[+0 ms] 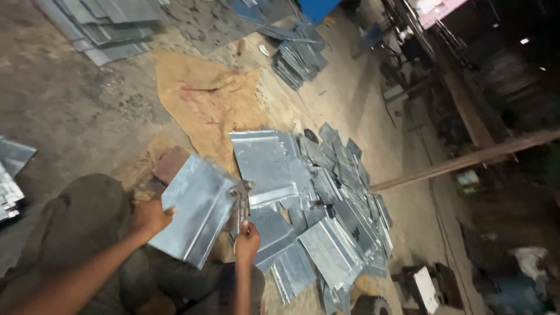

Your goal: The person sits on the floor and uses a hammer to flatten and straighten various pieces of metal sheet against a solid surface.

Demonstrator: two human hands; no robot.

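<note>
Far left edge: loose stack of grey metal sheets lying flat on the concrete floor, well apart from the work in hand. Upper left: larger pile of long sheet offcuts, laid overlapping, evidently stored out of the way. Lower left: bent knee in dark trousers, suggesting a seated or crouched posture close to the floor. Left hand closed on the lower left edge of a folded galvanised sheet panel, fingers wrapped over the rim, panel tilted up off the lap, probably to present its right edge to the tool. Right hand clenched around the handles of a pair of metal pliers or snips, exact type not discernible; tool head meeting the panel's right edge near its upper corner, whether biting or only touching not clear. Behind the panel: brown block, likely a brick or wood rest, on a spread burlap sack that appears to serve as a work mat. Centre to right: heap of similar folded panels fanned out on the floor within arm's reach, overlapping without order, one larger panel resting on top at the near side. Upper centre: neater stack of dark sheets. Right: long wooden beam running diagonally, dim machinery beyond, detail not readable. Lower right: small dark box-like object, nature uncertain.
</note>
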